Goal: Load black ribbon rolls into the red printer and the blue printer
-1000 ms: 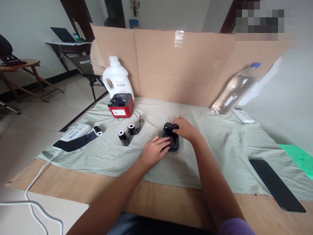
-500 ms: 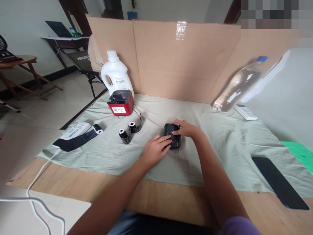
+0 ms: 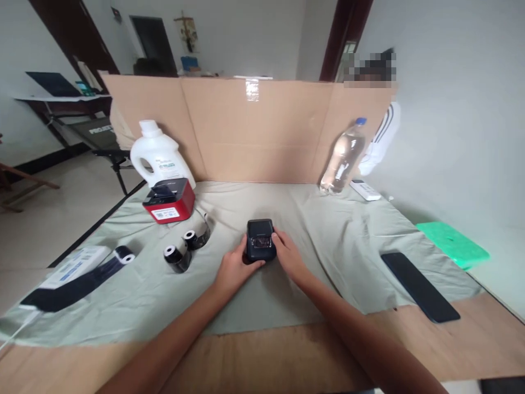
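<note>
A small black portable printer (image 3: 261, 253) rests on the cloth in front of me, a dark shiny strip across its middle. My left hand (image 3: 237, 268) is closed round its left side, with the thumb along the near edge. On the opposite side, my right hand (image 3: 287, 254) grips the right edge, its thumb near the top face. The fingertips beneath and behind the printer are hidden. Left of my hands stand two black paper rolls, one nearer (image 3: 177, 258) and one farther (image 3: 197, 237), with loose tails.
A red and black box-shaped device (image 3: 170, 201) stands before a white detergent bottle (image 3: 161, 156). At left, an unrolled black roll (image 3: 82, 282) lies by a white box (image 3: 76, 265). A clear bottle (image 3: 343, 158), white remote (image 3: 365, 190) and dark phone (image 3: 420, 287) are right. Cardboard (image 3: 254, 131) stands behind.
My hands have shifted from the printer's top face to its two sides, uncovering the top. The camera view has turned, so the table's things appear further left.
</note>
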`<state>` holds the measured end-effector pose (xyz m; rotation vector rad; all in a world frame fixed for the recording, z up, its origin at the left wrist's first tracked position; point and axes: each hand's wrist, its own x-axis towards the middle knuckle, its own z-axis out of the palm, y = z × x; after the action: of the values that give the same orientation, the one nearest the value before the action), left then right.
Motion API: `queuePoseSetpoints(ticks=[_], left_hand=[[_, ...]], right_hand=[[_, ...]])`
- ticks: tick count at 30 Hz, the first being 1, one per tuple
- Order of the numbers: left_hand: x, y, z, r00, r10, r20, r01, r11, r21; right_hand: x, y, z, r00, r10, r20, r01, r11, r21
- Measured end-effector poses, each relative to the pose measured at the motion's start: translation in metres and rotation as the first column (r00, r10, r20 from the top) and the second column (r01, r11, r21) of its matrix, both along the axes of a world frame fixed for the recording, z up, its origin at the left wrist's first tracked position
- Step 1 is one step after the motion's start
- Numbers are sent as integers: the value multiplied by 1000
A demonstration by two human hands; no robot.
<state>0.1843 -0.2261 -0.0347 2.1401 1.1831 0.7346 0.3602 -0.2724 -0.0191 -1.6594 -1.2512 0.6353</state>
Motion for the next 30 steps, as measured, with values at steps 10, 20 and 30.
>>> queuePoseSetpoints(ticks=[10, 20, 30], left_hand=[[229, 48, 50, 992, -128, 24, 125, 988, 88], [348, 32, 3, 977, -189, -99, 188, 982, -27], [319, 28, 15, 957, -276, -90, 274, 961, -35]], right_hand=[[184, 40, 20, 893, -446, 56, 422, 875, 236], [272, 14, -29, 806, -589, 58, 574, 802, 166], [263, 16, -22, 658, -727, 194, 714, 685, 147]])
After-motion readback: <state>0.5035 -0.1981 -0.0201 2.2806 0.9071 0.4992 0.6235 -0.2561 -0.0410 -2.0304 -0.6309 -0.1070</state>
